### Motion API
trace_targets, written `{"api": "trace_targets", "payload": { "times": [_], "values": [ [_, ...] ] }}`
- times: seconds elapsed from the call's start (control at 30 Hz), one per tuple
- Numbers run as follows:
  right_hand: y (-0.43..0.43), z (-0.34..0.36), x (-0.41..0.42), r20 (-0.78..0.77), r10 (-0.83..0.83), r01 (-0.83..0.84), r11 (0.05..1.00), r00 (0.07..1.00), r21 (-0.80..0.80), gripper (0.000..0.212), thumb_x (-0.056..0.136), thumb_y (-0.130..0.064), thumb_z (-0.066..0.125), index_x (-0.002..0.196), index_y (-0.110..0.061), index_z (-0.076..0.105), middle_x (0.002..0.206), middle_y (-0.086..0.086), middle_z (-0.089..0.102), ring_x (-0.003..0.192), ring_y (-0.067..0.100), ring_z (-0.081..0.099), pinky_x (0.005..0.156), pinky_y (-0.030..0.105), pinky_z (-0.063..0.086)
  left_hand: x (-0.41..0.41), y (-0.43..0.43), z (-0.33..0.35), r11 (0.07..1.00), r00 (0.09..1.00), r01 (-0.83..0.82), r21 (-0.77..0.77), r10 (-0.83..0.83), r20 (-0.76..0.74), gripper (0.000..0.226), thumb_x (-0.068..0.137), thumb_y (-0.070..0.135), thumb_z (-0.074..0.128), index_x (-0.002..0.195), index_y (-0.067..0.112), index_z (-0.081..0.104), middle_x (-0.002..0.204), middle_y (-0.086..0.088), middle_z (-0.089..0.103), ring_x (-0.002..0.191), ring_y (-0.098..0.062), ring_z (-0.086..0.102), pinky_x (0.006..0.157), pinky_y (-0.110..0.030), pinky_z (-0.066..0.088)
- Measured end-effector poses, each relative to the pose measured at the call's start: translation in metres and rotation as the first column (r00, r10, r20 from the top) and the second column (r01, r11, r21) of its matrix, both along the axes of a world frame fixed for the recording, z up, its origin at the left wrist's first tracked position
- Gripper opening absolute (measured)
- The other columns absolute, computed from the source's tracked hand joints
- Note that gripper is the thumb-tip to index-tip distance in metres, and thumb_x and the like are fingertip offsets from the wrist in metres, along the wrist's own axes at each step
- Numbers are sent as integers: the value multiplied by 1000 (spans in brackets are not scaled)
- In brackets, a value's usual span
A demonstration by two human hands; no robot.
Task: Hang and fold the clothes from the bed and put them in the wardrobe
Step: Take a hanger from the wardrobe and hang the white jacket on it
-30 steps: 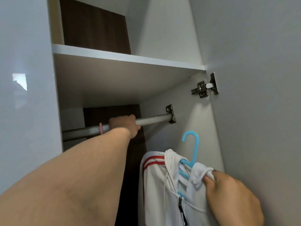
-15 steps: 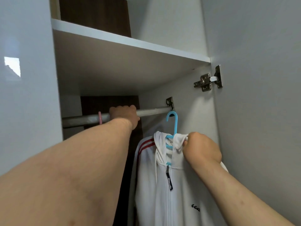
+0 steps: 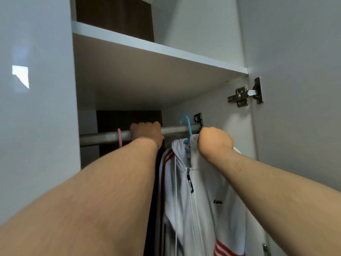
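Left hand gripping grey metal wardrobe rail mid-span, likely bracing. Right hand, fingers curled, pinching white zip-up hooded jacket collar, guiding blue plastic hanger hook over rail's right end.

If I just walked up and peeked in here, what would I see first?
Two bare arms reaching up into a wardrobe. The left hand grips the metal rail in the middle, and the right hand holds a white jacket with red stripes by its collar, its blue hanger hooked over the rail's right end. A pink hook hangs further left.
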State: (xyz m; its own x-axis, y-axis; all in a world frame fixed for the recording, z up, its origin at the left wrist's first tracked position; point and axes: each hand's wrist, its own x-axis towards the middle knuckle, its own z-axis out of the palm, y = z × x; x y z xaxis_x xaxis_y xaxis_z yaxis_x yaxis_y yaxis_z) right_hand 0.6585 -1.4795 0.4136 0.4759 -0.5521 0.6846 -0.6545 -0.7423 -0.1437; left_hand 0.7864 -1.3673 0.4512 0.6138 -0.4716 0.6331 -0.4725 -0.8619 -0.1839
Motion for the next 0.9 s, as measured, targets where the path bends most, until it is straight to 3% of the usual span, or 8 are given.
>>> {"api": "trace_targets", "payload": {
  "times": [0.43, 0.53, 0.6, 0.63, 0.7, 0.77, 0.83, 0.9],
  "values": [
    [-13, -40, 2, -94, 8, -9, 1000, 996, -10, 25, 93, -9, 51, 112, -14, 66, 115, 7, 69, 105, 30, 66, 77, 31, 46, 6, 0, -2, 1000, 999, 19, 12, -19, 46, 36, 99, 46, 45, 122, 18, 48, 119, -10, 58, 108, -31, 55, 89, -39, 37],
    [-10, -51, 5, 9, 32, -30, 982, 999, -186, 17, 82, -16, 65, 98, -14, 68, 98, 7, 72, 90, 30, 67, 73, 31, 46, 5, -1, -1, 1000, 999, -2, 7, 2, 46, 37, 99, 47, 45, 121, 17, 49, 117, -11, 58, 107, -30, 55, 88, -39, 37],
    [-6, -64, 2, 92, 66, -47, 981, 994, -190, 36, 67, -22, 77, 99, -9, 65, 90, 11, 67, 81, 32, 63, 71, 36, 48, 4, -1, -1, 1000, 1000, -1, 13, 1, 26, 38, 99, 46, 44, 122, 16, 48, 120, -12, 57, 109, -31, 54, 91, -40, 37],
    [-1, -70, -4, 127, 98, -79, 986, 987, -149, 50, 65, -23, 78, 109, -6, 61, 96, 14, 64, 87, 34, 61, 76, 39, 48, 0, 1, 2, 1000, 1000, -1, 22, 1, 11, 40, 99, 45, 45, 125, 15, 48, 122, -12, 56, 111, -31, 53, 93, -40, 37],
    [13, -86, -9, 137, 149, -140, 987, 979, -73, 70, 72, -23, 73, 133, -2, 47, 123, 21, 54, 115, 40, 51, 101, 46, 42, 0, 3, -2, 999, 1000, -24, 46, 24, -2, 51, 98, 46, 48, 135, 13, 41, 131, -14, 51, 119, -33, 49, 99, -42, 37],
    [28, -94, -22, 78, 179, -182, 983, 981, 31, 76, 84, -26, 62, 148, -5, 27, 151, 24, 28, 142, 41, 25, 120, 48, 20, -11, 7, -9, 997, 999, -37, 73, 38, -4, 74, 95, 52, 49, 150, 11, 23, 148, -17, 37, 136, -36, 35, 112, -47, 29],
    [38, -98, -38, 69, 201, -206, 976, 977, 72, 75, 90, -26, 54, 153, -9, 17, 160, 20, 12, 149, 37, 8, 124, 46, 8, -28, 13, -18, 993, 999, -5, 116, 11, -52, 86, 95, 55, 45, 156, 10, 4, 162, -19, 10, 149, -37, 7, 121, -53, 9],
    [47, -96, -55, 66, 223, -229, 969, 973, 92, 73, 91, -28, 52, 153, -12, 17, 161, 17, 12, 150, 34, 8, 123, 45, 12, -45, 23, -25, 986, 988, 61, 155, -38, -148, 84, 98, 53, 41, 156, 11, -3, 164, -16, -7, 151, -34, -8, 121, -55, 0]
  ]
}}
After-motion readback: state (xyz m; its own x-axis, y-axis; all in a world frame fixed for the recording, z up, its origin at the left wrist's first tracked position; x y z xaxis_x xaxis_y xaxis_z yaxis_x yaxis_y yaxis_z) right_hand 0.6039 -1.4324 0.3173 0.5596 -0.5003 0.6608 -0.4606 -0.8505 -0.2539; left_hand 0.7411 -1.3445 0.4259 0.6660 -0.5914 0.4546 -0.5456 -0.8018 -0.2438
